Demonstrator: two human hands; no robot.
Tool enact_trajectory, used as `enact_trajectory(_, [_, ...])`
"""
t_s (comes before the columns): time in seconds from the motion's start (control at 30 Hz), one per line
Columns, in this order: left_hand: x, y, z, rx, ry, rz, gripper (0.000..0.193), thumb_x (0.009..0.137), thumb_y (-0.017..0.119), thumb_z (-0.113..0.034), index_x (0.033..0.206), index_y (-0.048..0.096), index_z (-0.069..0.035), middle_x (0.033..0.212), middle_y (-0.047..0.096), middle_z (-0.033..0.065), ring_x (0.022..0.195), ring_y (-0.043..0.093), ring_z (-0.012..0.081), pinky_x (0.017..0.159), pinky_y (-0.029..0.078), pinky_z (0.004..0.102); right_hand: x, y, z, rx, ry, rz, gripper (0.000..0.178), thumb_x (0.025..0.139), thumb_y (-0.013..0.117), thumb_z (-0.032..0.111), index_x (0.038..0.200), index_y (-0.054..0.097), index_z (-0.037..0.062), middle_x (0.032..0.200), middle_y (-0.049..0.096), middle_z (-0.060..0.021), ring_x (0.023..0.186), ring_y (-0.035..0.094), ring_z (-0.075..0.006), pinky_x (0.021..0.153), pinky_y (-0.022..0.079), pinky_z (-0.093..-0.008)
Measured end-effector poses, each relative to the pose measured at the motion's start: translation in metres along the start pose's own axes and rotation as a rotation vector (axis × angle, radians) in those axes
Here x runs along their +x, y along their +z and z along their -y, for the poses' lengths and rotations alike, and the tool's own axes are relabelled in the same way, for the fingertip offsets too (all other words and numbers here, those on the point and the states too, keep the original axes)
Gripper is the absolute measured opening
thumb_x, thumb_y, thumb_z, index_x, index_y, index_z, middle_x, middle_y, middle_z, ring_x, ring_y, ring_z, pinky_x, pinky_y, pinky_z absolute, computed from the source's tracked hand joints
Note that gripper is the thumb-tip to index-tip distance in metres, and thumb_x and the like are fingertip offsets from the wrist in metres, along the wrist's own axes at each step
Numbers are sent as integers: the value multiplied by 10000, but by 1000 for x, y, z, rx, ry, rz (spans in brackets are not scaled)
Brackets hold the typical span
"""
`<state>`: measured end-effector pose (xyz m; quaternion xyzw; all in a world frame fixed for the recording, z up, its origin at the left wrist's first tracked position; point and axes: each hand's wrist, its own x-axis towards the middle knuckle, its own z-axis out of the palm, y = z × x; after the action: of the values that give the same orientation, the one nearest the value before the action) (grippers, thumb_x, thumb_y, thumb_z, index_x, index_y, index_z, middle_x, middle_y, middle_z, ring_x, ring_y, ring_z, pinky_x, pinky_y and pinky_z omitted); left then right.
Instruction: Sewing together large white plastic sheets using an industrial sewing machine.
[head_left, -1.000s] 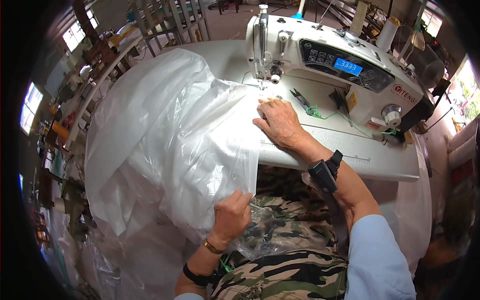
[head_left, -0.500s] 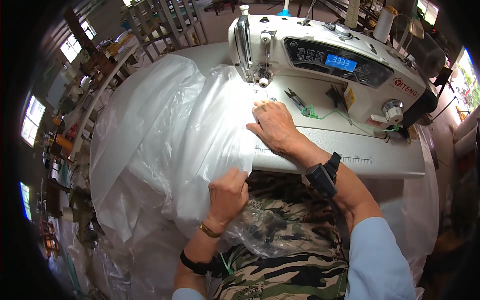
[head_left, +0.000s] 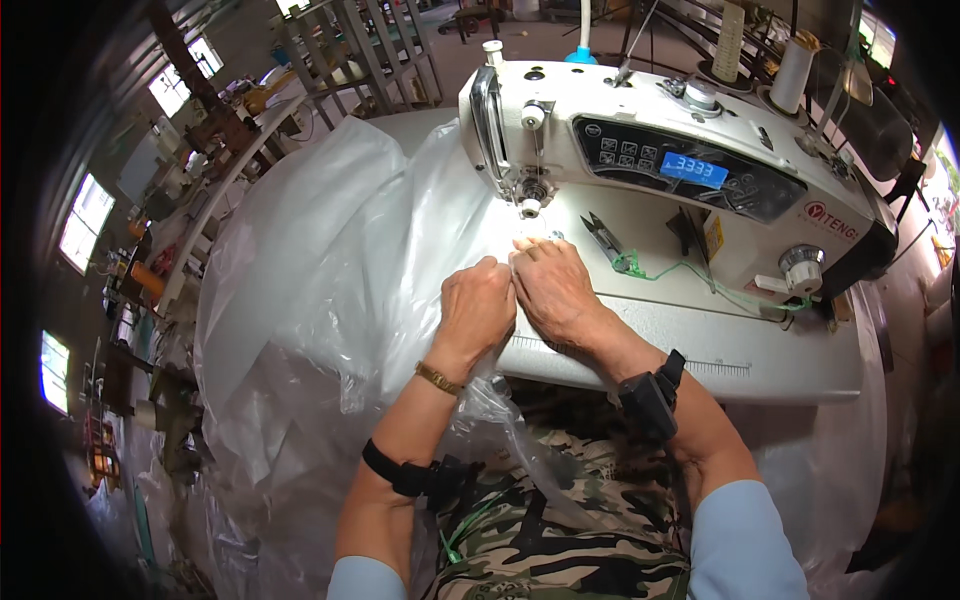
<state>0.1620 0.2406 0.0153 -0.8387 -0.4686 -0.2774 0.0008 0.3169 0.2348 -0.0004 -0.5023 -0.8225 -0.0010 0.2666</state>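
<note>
Clear plastic sheeting (head_left: 310,250) lies in loose folds over the left of the machine bed and hangs down toward my lap. My left hand (head_left: 478,308) is closed on its right edge, knuckles up. Right beside it, almost touching, my right hand (head_left: 552,285) pinches the same edge with bent fingers. Both hands are just in front of the needle area of a white sewing machine (head_left: 530,205), lit by its lamp. The fingertips and the edge between them are partly hidden. Thread snips (head_left: 603,240) lie on the bed to the right of my right hand.
Green thread (head_left: 680,268) trails from the snips toward the machine's handwheel knob (head_left: 802,268). A ruler scale (head_left: 700,362) runs along the front bed edge. White thread cones (head_left: 793,75) stand behind the machine. A metal rack (head_left: 365,55) is at the far left.
My left hand has moved up and forward from the front edge to beside my right hand, carrying the sheeting edge. The whole view has shifted slightly, with the machine lower in the picture.
</note>
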Motion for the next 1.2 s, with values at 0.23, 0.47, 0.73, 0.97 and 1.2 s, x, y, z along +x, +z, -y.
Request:
enact_trajectory(0.23, [-16,-21,3,-255,-143,120,250,875,627,-118,1084,721,-18,1065,693,212,970,676,376,866,529,439,3,-5,3,-4,29,54,302,908,526,107,1150,647,-27,1315,625,-193,1260,553,-313,1110,343,-485])
enact_trajectory(0.47, [-170,-81,-34,-34,-39,15,873,887,734,-418,1527,335,23,1595,218,332,1433,299,500,1157,288,540,2,-5,-2,20,0,-4,291,918,556,150,1131,619,-38,1267,625,-217,1211,554,-351,1056,382,-463])
enact_trajectory(0.73, [-337,-41,-10,-47,-509,116,1064,823,804,-437,1564,197,24,1611,131,321,1453,231,494,1175,250,550,-10,-11,12,50,41,-42,497,893,639,248,1262,514,-61,1238,594,-243,1168,550,-379,1034,399,-455])
enact_trajectory(0.97, [-369,15,29,-735,-998,43,433,836,761,-116,1192,612,81,1087,706,173,948,662,207,853,525,327,-65,-19,48,-19,7,-65,583,862,738,256,1282,516,-83,1239,603,-221,1211,541,-368,1058,397,-464])
enact_trajectory(1.2, [-414,-37,81,-784,-1058,-337,97,873,629,51,934,692,11,854,667,-12,783,603,85,686,505,260,-142,-15,84,213,-144,-175,492,892,717,257,1272,581,-25,1148,674,-167,1182,599,-320,1092,357,-504])
